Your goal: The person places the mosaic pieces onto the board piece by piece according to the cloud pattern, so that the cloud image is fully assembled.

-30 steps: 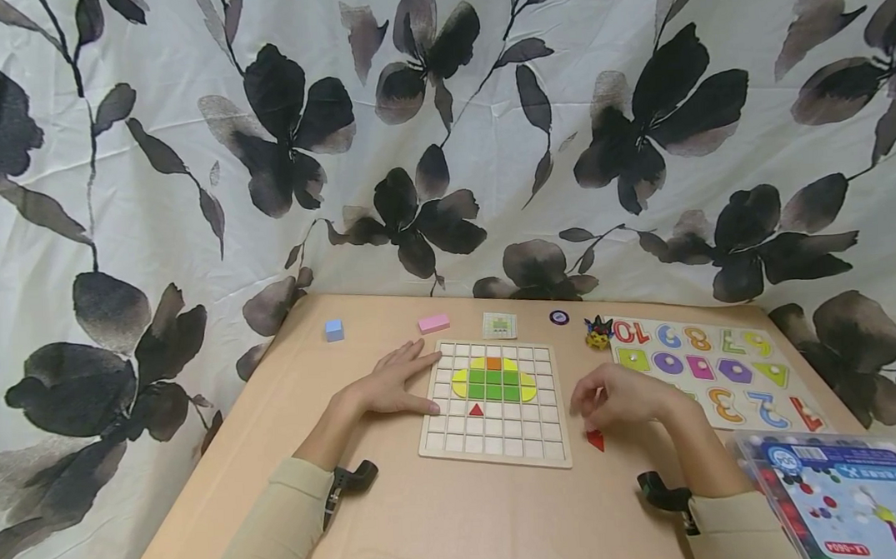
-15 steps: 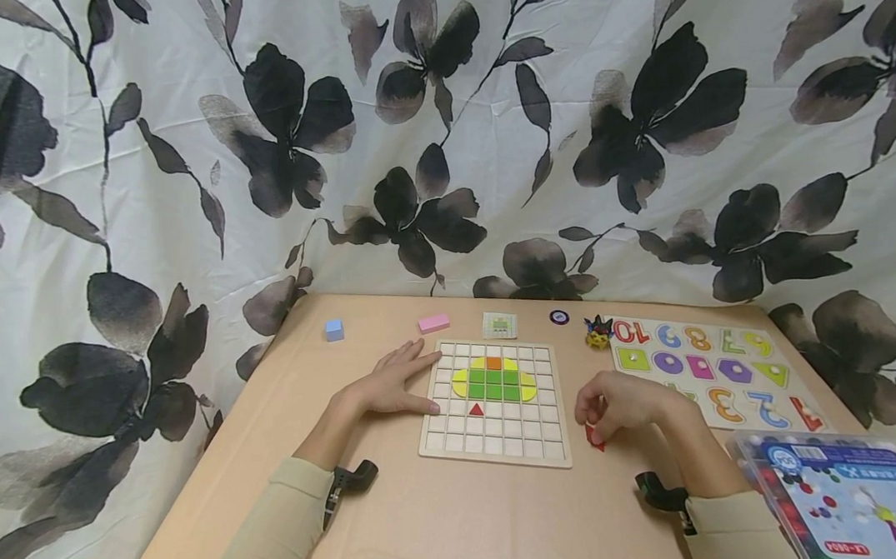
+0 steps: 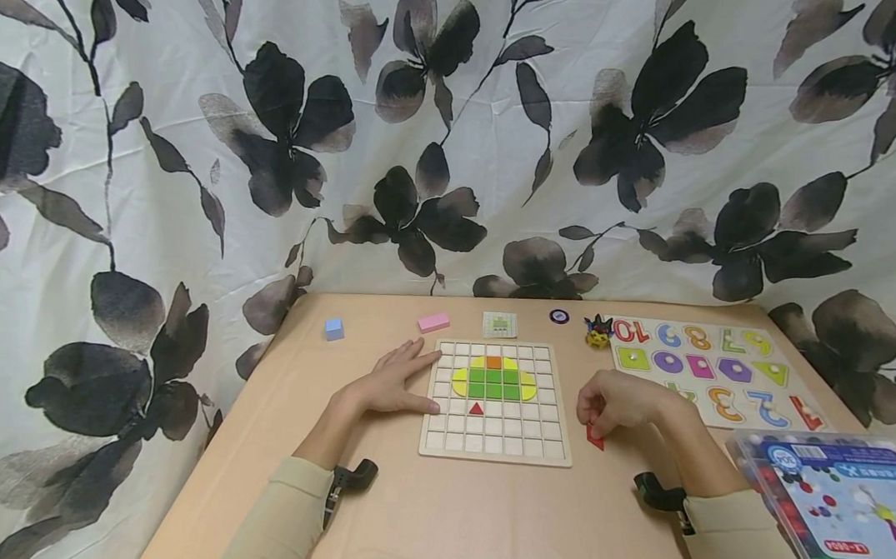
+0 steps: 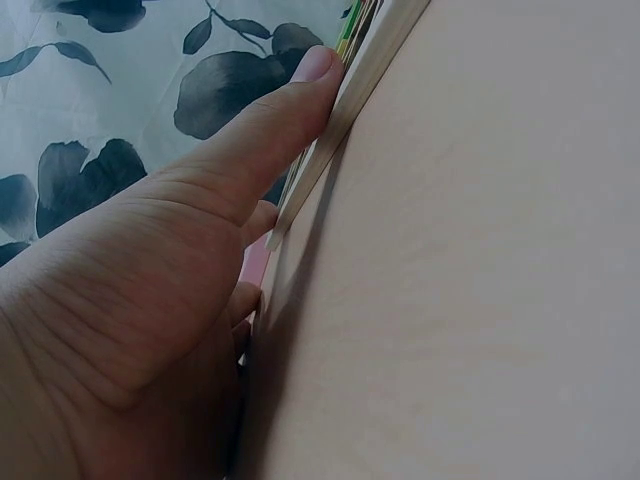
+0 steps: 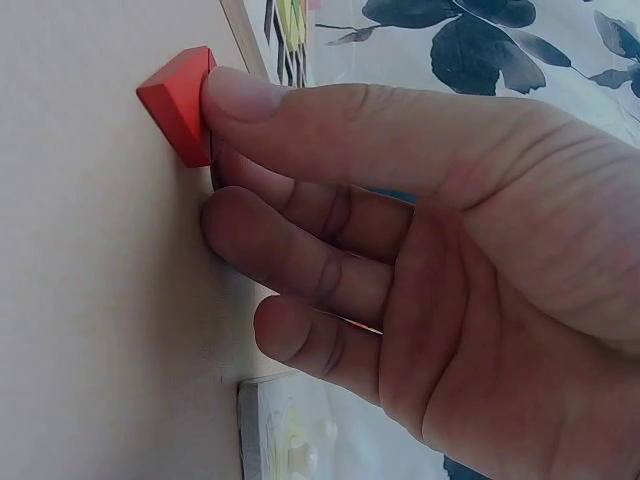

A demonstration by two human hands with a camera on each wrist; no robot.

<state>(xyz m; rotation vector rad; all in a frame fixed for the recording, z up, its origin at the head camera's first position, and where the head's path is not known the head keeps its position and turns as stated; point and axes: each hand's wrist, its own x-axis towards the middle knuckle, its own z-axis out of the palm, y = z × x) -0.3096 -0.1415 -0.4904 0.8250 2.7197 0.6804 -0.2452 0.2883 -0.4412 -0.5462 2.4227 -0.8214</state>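
My left hand (image 3: 385,389) rests at the left edge of a white gridded board (image 3: 455,443), fingers spread. In the left wrist view the thumb (image 4: 285,115) touches the board's edge. Green, yellow and orange pieces (image 3: 493,381) form a rounded patch on the grid, and one red triangle (image 3: 475,409) lies just below it. Right of the board, my right hand (image 3: 624,401) pinches a red triangular block (image 5: 178,108) between thumb and forefinger, close to the tabletop. The forefinger's tip is partly hidden behind the thumb; the other fingers are curled.
Along the back stand a blue cube (image 3: 333,330), a pink block (image 3: 433,323), a small pattern card (image 3: 499,326), a dark round disc (image 3: 559,317) and a small figure (image 3: 598,333). A number-and-shape board (image 3: 783,382) and a plastic box (image 3: 847,487) lie to the right.
My right hand has shifted slightly right and its thumb and forefinger have closed on the red triangular block, which was lying uncovered beneath them. The left hand and board stay put.
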